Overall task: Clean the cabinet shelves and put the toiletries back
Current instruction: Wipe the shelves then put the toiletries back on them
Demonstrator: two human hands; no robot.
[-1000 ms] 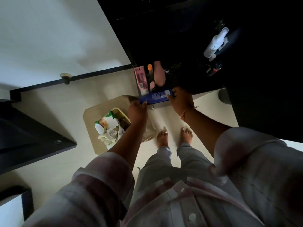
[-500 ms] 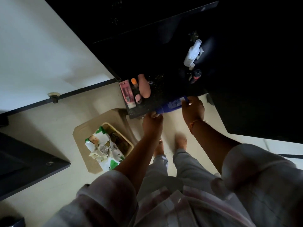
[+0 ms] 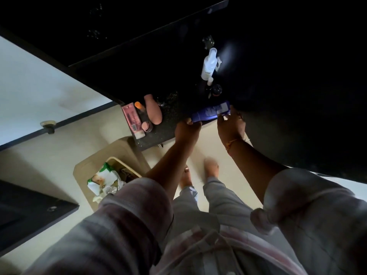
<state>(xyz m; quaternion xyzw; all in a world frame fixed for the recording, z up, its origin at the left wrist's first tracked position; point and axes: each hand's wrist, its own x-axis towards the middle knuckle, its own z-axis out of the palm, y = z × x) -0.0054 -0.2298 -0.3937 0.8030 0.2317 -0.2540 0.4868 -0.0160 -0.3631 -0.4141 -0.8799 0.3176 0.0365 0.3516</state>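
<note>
One tube (image 3: 210, 112) held by left hand (image 3: 187, 130), right hand (image 3: 231, 126).

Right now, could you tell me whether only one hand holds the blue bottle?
No, the left hand and the right hand both hold the blue bottle, one at each end.

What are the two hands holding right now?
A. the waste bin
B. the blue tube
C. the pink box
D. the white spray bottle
B: the left hand grips one end of the blue tube and the right hand pinches the other end.
</note>
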